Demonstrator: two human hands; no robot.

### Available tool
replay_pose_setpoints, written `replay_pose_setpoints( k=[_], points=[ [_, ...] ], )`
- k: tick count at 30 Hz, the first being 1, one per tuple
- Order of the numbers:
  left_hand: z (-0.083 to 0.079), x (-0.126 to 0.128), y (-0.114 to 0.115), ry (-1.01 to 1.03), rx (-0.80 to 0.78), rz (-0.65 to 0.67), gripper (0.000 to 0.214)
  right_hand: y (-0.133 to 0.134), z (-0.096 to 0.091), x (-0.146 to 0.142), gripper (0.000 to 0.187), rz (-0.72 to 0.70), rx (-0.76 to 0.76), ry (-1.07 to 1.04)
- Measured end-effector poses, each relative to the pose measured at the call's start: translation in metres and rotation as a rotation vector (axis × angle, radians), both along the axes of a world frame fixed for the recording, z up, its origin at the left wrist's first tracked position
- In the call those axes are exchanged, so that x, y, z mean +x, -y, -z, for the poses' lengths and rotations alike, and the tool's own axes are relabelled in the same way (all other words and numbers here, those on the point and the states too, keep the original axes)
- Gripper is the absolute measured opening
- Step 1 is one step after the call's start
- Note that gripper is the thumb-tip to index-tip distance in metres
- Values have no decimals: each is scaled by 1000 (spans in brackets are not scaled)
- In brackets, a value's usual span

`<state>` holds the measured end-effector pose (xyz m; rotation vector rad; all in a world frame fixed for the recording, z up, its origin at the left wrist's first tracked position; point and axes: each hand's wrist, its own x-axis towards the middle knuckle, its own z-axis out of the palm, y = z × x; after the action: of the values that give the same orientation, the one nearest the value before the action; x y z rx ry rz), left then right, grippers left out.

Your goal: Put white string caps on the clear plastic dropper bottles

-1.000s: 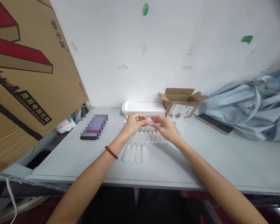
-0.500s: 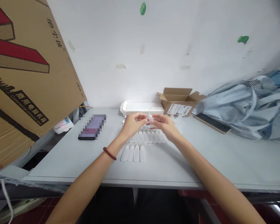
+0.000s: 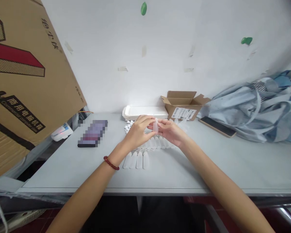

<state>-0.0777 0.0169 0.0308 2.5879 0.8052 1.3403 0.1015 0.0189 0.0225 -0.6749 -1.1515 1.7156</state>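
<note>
A small translucent plastic bottle [image 3: 155, 126] is held upright above the table between my two hands. My left hand [image 3: 138, 131], with a beaded bracelet at the wrist, has its fingers near the bottle's top and its thumb near the base. The fingertips of my right hand [image 3: 171, 131] close on it from the right. Below the hands lies a row of similar bottles [image 3: 157, 142], partly covered by them. Nearer the front edge is a shorter row of bottles [image 3: 136, 160] with thin white strands at their tops. Small white pieces [image 3: 127, 125], perhaps caps, lie left of my left hand.
Behind the hands are a flat white stack [image 3: 145, 112] and an open cardboard box [image 3: 181, 113]. A phone [image 3: 217, 126] and blue-grey fabric [image 3: 244, 110] lie right. Left are a blurred-out phone [image 3: 93, 132] and a large carton [image 3: 38, 81]. Clear plastic pieces [image 3: 183, 124] sit by the box.
The bottle has been turned more upright, and its thin white strand no longer stands up above it. My left fingers have shifted over its top. The view has moved slightly right.
</note>
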Motion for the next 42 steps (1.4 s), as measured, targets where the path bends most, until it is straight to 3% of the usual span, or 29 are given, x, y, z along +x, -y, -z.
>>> replay_pose_setpoints(
  k=[10,28,36,42],
  points=[
    [-1,-5,-2,-58,-25,-27,43,1,0,0,19,-29,-43,80],
    [-1,-6,-2,-70,-27,38,42,1,-5,5,19,-49,-55,161],
    [-9,-3,7,-91,-39,38,44,7,-7,-1,27,6,8,196],
    [-4,0,5,-81,-33,32,42,7,-7,-2,25,26,35,208]
  ],
)
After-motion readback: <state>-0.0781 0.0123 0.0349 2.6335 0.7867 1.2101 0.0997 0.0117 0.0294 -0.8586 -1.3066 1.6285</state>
